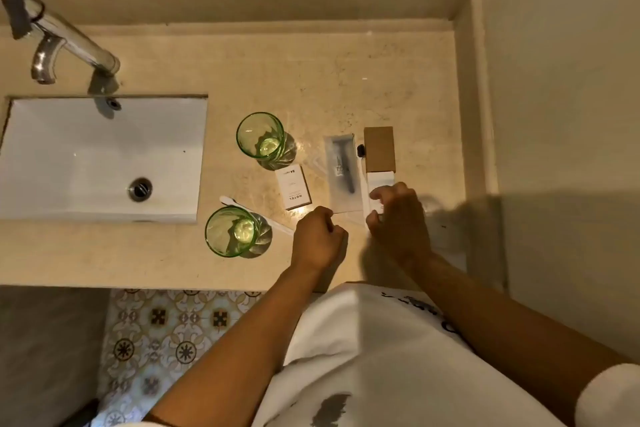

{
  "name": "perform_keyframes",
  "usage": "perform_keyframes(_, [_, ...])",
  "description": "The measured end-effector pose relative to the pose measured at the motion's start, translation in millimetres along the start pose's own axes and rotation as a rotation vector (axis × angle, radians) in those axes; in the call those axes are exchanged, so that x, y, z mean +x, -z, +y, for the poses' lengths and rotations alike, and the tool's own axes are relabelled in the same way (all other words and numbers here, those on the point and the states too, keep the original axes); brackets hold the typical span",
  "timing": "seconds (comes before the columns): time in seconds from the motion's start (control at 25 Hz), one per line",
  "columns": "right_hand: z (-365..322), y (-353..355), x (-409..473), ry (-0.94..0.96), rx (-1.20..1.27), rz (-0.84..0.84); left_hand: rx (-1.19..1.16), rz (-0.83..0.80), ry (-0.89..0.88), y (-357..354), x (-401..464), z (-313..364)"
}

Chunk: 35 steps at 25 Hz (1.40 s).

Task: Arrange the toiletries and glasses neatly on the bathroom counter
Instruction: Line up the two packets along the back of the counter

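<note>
Two green glasses stand on the beige counter (311,80): one (260,135) further back, one (232,231) near the front edge. A white wrapped stick (257,215) lies beside the near glass. A small white box marked HOTEL (293,186) lies between the glasses and a razor in a clear-fronted white packet (342,173). To the right of the packet lies a brown and white box (379,156), with a thin toothbrush (362,163) beside it. My right hand (398,218) pinches the near end of the brown and white box. My left hand (318,239) is closed by the packet's near corner; whether it grips it is unclear.
A white sink (100,156) with a chrome tap (69,42) fills the left part of the counter. A raised ledge (277,3) runs along the back and a wall (554,80) closes the right side. Patterned floor tiles (173,340) show below the counter edge.
</note>
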State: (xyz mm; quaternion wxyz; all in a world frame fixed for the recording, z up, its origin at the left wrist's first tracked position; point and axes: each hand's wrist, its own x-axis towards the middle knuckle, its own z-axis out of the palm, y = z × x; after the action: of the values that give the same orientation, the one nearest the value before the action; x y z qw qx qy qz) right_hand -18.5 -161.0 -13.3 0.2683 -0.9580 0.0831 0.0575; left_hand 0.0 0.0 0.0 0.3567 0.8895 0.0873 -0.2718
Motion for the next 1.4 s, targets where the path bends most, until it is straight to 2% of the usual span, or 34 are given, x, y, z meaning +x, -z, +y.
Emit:
perform_keyframes(0.08, [11, 12, -11, -0.135, 0.02, -0.012, -0.011, 0.01, 0.028, -1, 1, 0])
perform_keyframes(0.16, [30, 19, -29, -0.241, -0.089, -0.079, 0.001, 0.007, 0.044, -4, -1, 2])
perform_keyframes(0.24, [40, 19, -37, -0.276, -0.204, -0.189, -0.007, 0.001, 0.03, -5, -1, 4])
perform_keyframes(0.32, [41, 15, -39, -0.286, -0.198, -0.22, -0.034, -0.017, 0.033, -4, 1, 6])
perform_keyframes(0.4, [40, 15, -43, -0.281, -0.162, -0.217, -0.131, -0.059, 0.097, -3, -2, 11])
perform_keyframes(0.52, [38, 15, -45, -0.258, -0.156, -0.264, -0.433, -0.088, 0.3, -1, -3, 16])
perform_keyframes(0.6, [37, 14, -46, -0.245, -0.074, -0.306, -0.6, -0.079, 0.43, 1, 2, 14])
perform_keyframes(0.8, [32, 11, -53, -0.212, 0.089, -0.357, -0.651, -0.071, 0.542, 8, 17, 4])
perform_keyframes(0.96, [22, 11, -52, -0.262, 0.208, -0.42, -0.638, -0.128, 0.532, 13, 13, 7])
perform_keyframes(1.12, [11, 14, -49, -0.352, 0.366, -0.4, -0.523, -0.088, 0.535, 25, 8, 1])
perform_keyframes(1.28, [0, 17, -45, -0.432, 0.468, -0.427, -0.665, -0.224, 0.587, 48, -5, 4])
perform_keyframes(1.4, [-7, 24, -41, -0.423, 0.548, -0.495, -0.701, -0.229, 0.513, 62, -17, 12])
